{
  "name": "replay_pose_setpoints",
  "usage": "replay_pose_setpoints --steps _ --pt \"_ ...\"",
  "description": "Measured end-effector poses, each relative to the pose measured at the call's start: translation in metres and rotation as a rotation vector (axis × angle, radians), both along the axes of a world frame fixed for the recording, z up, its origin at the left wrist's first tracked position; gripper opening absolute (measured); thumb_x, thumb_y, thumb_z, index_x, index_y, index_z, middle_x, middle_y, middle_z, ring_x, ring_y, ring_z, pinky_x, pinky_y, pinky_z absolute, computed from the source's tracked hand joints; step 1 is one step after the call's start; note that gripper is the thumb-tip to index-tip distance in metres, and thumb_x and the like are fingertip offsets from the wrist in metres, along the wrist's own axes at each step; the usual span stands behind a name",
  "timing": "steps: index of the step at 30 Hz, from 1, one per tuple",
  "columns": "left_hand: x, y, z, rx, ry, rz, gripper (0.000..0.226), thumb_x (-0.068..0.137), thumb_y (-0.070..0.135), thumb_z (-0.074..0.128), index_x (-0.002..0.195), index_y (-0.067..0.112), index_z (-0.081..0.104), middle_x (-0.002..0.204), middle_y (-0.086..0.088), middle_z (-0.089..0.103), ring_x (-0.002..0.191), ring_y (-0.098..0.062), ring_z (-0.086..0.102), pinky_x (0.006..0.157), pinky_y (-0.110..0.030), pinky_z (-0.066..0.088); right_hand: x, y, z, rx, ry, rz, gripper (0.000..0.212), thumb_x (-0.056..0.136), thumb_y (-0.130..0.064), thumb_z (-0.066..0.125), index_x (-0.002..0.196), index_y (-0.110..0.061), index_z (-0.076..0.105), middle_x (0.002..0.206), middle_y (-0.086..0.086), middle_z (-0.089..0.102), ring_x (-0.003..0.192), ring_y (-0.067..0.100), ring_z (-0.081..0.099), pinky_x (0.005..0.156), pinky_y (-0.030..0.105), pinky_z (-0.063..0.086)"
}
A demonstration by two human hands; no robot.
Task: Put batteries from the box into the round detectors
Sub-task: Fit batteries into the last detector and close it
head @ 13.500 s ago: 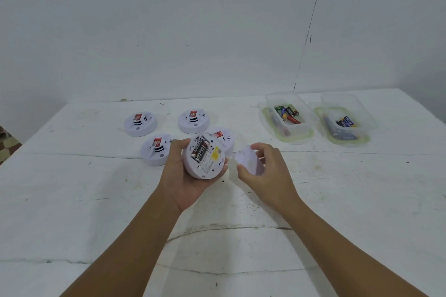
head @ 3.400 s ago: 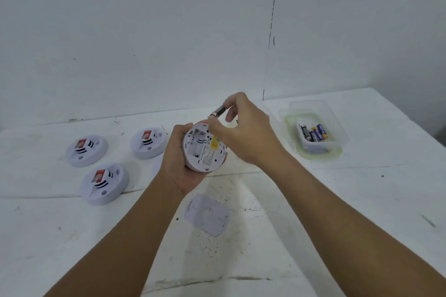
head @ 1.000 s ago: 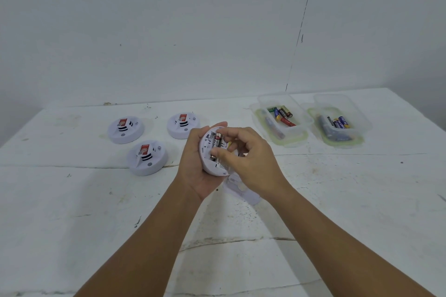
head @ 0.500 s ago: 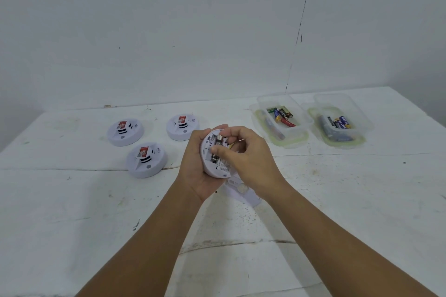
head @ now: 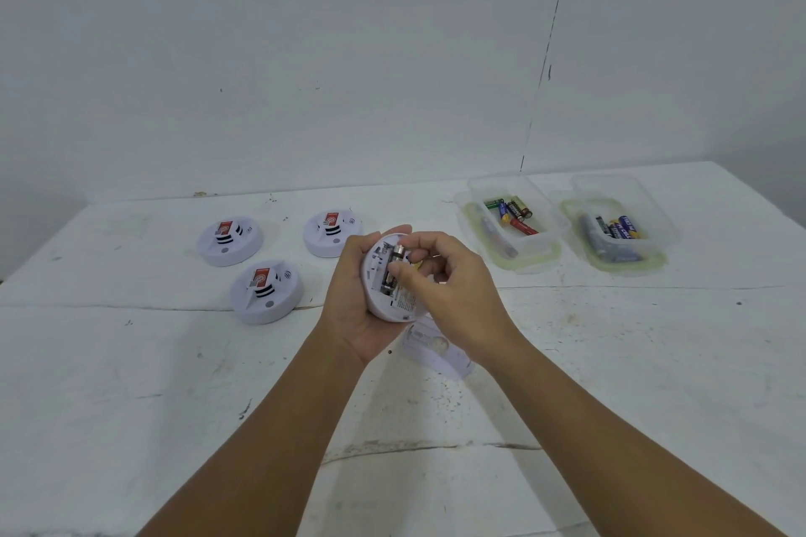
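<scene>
My left hand [head: 355, 296] grips a round white detector [head: 389, 296] held above the table, its open back turned toward me. A battery [head: 394, 268] lies in the detector's compartment, and my right hand [head: 445, 288] pinches it with thumb and fingertips. The detector's loose white cover [head: 436, 351] lies flat on the table just below my hands. Two clear plastic boxes stand at the back right: the nearer box [head: 551, 246] and the far box [head: 654, 251], both with several batteries inside.
Three more white round detectors rest face up on the white table [head: 610, 384] to the left: one at the back left [head: 230, 241], one nearer me [head: 266, 291] and one beside my left hand [head: 328, 233]. A white wall rises behind the table.
My right hand's fingers have shifted slightly on the battery in the compartment over the last second. 3.4 s ago that hand held the battery above the empty compartment.
</scene>
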State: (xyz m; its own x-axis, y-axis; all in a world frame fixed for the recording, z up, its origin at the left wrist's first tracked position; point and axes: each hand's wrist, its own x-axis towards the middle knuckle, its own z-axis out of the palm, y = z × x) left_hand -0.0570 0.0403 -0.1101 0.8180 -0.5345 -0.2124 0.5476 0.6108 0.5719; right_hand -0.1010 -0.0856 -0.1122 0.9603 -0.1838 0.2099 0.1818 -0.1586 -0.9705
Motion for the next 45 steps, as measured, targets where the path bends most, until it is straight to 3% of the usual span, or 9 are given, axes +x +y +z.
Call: replay_pose_setpoints --steps 8,11,17,21,30,38,45 --pt "0.000 -0.005 0.002 -0.017 0.011 -0.009 0.032 0.087 0.031 0.062 0.114 0.015 0.070 0.108 -0.012 0.069 0.102 -0.029 0.067 0.092 -0.042 0.051 0.003 -0.001 0.004 0.018 0.005 -0.045 0.027 0.079 -0.032 0.090 0.099 -0.026 0.073 0.093 -0.003 0.064 0.074 0.005 0.056 0.075 0.027 0.054" --pt "-0.002 -0.005 0.003 -0.030 0.016 -0.021 0.028 0.092 0.033 0.057 0.110 0.016 0.070 0.104 -0.009 0.070 0.098 -0.027 0.069 0.087 -0.041 0.053 0.002 0.001 0.008 0.001 -0.003 -0.067 0.028 0.077 -0.033 0.090 0.097 -0.028 0.071 0.092 -0.003 0.062 0.071 0.005 0.054 0.074 0.029 0.055" --pt "-0.004 -0.002 0.006 -0.019 0.006 -0.017 0.027 0.097 0.035 0.050 0.110 0.019 0.068 0.097 -0.006 0.070 0.086 -0.024 0.072 0.072 -0.037 0.059 -0.002 0.004 0.008 -0.042 -0.050 -0.069 0.023 0.086 -0.028 0.083 0.106 -0.030 0.071 0.100 -0.003 0.064 0.075 0.001 0.057 0.073 0.014 0.046" --pt "-0.005 -0.001 0.005 -0.021 0.005 -0.016 0.026 0.096 0.036 0.050 0.110 0.020 0.065 0.096 -0.004 0.068 0.085 -0.022 0.070 0.072 -0.035 0.058 -0.002 0.005 0.004 -0.093 -0.048 -0.038 0.024 0.089 -0.023 0.079 0.110 -0.030 0.070 0.099 -0.007 0.063 0.079 0.004 0.058 0.075 0.014 0.046" --pt "-0.009 -0.001 0.005 -0.072 0.016 -0.061 0.032 0.099 0.037 0.045 0.098 0.017 0.069 0.094 -0.005 0.069 0.086 -0.021 0.071 0.071 -0.035 0.057 -0.004 0.009 0.013 -0.070 -0.025 -0.091 0.030 0.078 -0.029 0.089 0.098 -0.029 0.067 0.093 -0.003 0.057 0.068 0.003 0.049 0.067 0.013 0.043" --pt "-0.008 0.002 0.003 -0.056 0.034 -0.078 0.035 0.095 0.041 0.053 0.119 0.017 0.054 0.100 -0.005 0.065 0.090 -0.021 0.069 0.073 -0.035 0.057 -0.007 0.014 0.012 -0.115 -0.076 -0.100 0.033 0.080 -0.027 0.087 0.104 -0.038 0.068 0.097 -0.002 0.056 0.071 0.008 0.053 0.070 0.017 0.048" --pt "-0.009 0.003 0.003 -0.092 0.039 -0.049 0.026 0.098 0.039 0.050 0.111 0.020 0.062 0.098 -0.004 0.065 0.085 -0.022 0.069 0.069 -0.036 0.056 -0.006 0.015 0.013 -0.107 -0.037 -0.128 0.034 0.075 -0.029 0.092 0.101 -0.028 0.069 0.100 -0.002 0.062 0.073 0.005 0.055 0.072 0.013 0.046"
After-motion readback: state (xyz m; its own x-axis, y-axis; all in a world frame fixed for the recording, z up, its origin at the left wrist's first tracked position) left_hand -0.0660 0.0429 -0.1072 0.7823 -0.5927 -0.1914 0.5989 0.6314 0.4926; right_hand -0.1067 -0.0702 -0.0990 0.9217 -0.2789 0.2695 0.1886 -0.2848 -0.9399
